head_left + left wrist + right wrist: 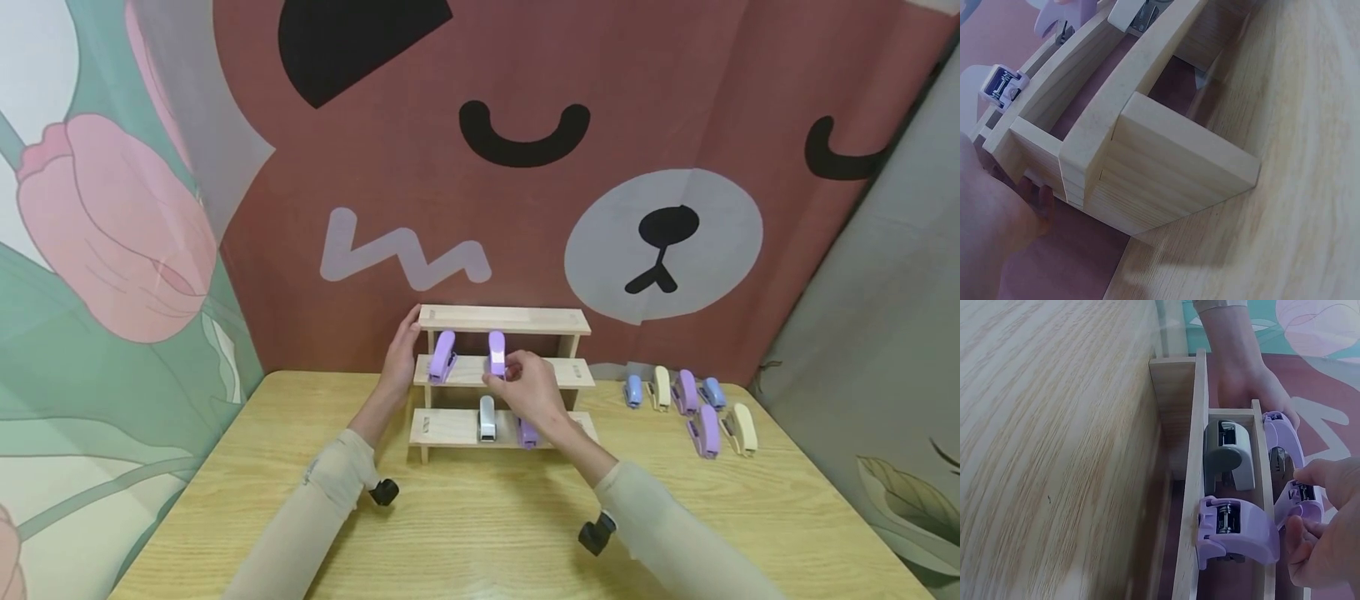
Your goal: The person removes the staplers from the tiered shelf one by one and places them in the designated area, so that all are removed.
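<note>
A three-tier wooden display shelf point(457, 425) stands on the table against the backdrop. My left hand point(400, 360) holds its left side, fingers bent around the upright in the left wrist view. With thumb and fingers, my right hand point(531, 385) pinches a purple stapler point(497, 350) at the middle tier. To the left on that tier stands another purple stapler point(442, 357). On the bottom tier are a white-and-grey stapler point(487, 419) and a purple stapler point(528, 433), the latter partly hidden by my right hand in the head view.
On the table's right side stand several more staplers: blue point(633, 392), cream point(660, 388) and purple point(705, 431) ones among them. The wooden table point(450, 533) ends at a printed cloth backdrop point(525, 242). The top tier point(502, 318) rises behind the staplers.
</note>
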Tool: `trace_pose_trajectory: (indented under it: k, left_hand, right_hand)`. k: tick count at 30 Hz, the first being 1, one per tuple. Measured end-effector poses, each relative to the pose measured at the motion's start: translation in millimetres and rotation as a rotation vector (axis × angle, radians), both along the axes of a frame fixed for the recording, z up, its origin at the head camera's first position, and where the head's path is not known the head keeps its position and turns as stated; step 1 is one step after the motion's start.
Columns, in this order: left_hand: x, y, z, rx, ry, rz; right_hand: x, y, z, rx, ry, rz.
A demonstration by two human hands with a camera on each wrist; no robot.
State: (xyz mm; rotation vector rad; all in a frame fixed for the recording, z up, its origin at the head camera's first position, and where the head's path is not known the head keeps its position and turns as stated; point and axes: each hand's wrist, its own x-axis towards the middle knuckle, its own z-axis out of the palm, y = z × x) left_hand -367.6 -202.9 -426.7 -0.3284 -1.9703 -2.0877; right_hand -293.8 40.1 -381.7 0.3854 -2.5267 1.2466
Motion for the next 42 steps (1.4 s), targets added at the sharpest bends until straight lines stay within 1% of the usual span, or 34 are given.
trace_pose_trajectory:
  k: [10,17,27,35,42]
  left_hand:
    - [-0.1,2.4,-1.8,0.003,0.008,0.010]
    - [1.6,0.4,-3.0,0.000,-0.006,0.019]
    - [1.4,0.8,-2.8,-0.037,0.005,0.012]
    - [0.4,2.2,-4.1,-0.008,0.023,0.021]
    - [1.8,2.6,-2.8,-0.024,0.030,0.020]
  right_hand:
    - [8.3,16.4,-0.1,-0.019,0.009,-0.008]
    - [13.1,31.1,-1.2,-0.012,0.021,-0.024]
    - [21.1,58.6,-1.1,0.010,0.022,-0.030]
    - [27.3,79.6,-3.7,0.027,0.043,-0.047]
    - [31.8,99.1,-8.9,0.015,0.068,-0.056]
